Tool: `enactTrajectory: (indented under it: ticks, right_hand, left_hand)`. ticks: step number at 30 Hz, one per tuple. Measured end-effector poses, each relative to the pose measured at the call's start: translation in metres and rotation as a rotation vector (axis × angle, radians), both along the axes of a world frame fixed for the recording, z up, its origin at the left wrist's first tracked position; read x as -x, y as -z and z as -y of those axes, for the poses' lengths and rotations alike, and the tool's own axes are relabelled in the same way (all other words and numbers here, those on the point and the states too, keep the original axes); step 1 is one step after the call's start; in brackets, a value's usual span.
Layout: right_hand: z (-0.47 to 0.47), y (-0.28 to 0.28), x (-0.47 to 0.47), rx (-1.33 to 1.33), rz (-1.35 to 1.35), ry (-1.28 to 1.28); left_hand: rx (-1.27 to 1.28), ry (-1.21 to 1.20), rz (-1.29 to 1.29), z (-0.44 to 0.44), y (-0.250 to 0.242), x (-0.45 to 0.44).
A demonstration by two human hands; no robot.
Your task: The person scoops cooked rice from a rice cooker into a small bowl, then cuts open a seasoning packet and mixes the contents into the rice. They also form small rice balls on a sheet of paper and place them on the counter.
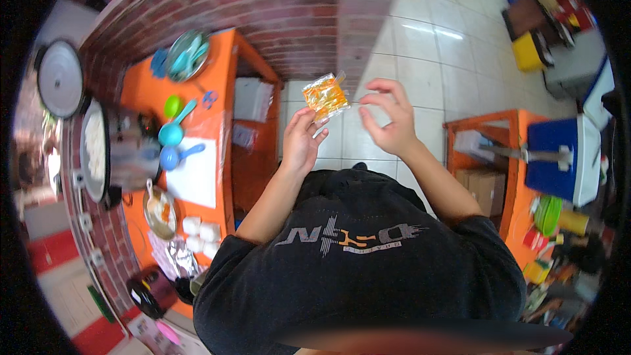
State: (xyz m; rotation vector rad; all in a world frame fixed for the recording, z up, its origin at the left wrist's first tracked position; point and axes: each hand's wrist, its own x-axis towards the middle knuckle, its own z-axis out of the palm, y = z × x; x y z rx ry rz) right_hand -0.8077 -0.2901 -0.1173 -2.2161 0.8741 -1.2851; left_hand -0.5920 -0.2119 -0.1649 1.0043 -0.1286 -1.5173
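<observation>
My left hand (301, 143) pinches the lower edge of a clear plastic packet (326, 97) with orange contents. It is held up in front of me, over the white tiled floor. To its right, my right hand (392, 116) is raised with the fingers curled apart and nothing between them. A small gap separates those fingers from the packet. Whether the packet is sealed I cannot tell.
The orange table (224, 74) on the left bears a rice cooker full of rice (129, 148), a white sheet (197, 177), blue scoops, a metal bowl (190, 56) and white wrapped bundles (201, 231). On the right, another orange table (515, 236) carries a blue cooler box (552, 160). A brick wall (286, 10) stands ahead.
</observation>
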Motion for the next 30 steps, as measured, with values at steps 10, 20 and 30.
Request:
enactTrajectory:
  ticks: [10,20,30]
  right_hand:
    - [0.027,0.009,0.19,-1.269,0.871,0.348]
    - [0.171,0.032,0.334,-1.095,1.093,0.609]
    - [0.298,0.103,0.529,-1.275,1.204,0.807]
  left_hand:
    - [-0.019,0.483,-0.057,0.116,0.002,0.206]
    - [0.007,0.619,-0.125,0.3,0.013,0.361]
    - [0.094,0.62,-0.034,0.563,-0.018,0.521]
